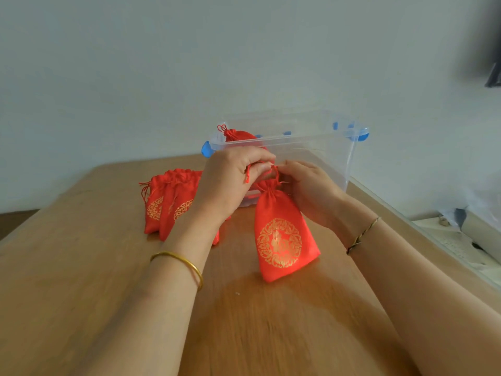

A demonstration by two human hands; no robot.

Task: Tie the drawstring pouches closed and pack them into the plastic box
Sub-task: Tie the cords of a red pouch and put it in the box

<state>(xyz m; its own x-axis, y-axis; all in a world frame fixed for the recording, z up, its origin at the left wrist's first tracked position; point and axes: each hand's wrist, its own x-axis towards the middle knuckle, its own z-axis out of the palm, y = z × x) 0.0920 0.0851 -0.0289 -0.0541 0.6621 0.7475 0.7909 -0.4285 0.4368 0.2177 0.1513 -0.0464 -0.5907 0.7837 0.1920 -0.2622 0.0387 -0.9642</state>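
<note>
**Stock and handling notes: pouch-tying bench**

1. Wooden table [81, 267]. Lies under both forearms. The left hand [230, 180] and right hand [309, 188] meet above its far half.

2. Clear plastic box [311, 137], blue latches, lid off. Stands just beyond both hands, its near wall right behind the knuckles.

3. Pile of red pouches [168, 204], gold roundels. Lies flat and overlapped just left of the left wrist, partly hidden by it. The necks look gathered but whether they are tied cannot be told.

4. Pouch in work [282, 240]. Hangs from the fingers of both hands, neck cinched, bottom corner resting on the table below the right hand. Judged light, limp and slick satin. The body would slide in a pinch, so take it at the gathered neck or by the cord.

5. Packed pouch [238, 135]. Sits inside the box beyond the left hand, its knotted top showing above the rim.

6. Drawstring [247, 176]. Thin red cord, judged soft and easily lost from a loose grip. Left fingers are curled and pinching it, with a tail dangling below the palm. Right fingertips are curled in and pinching it at the neck.
</note>
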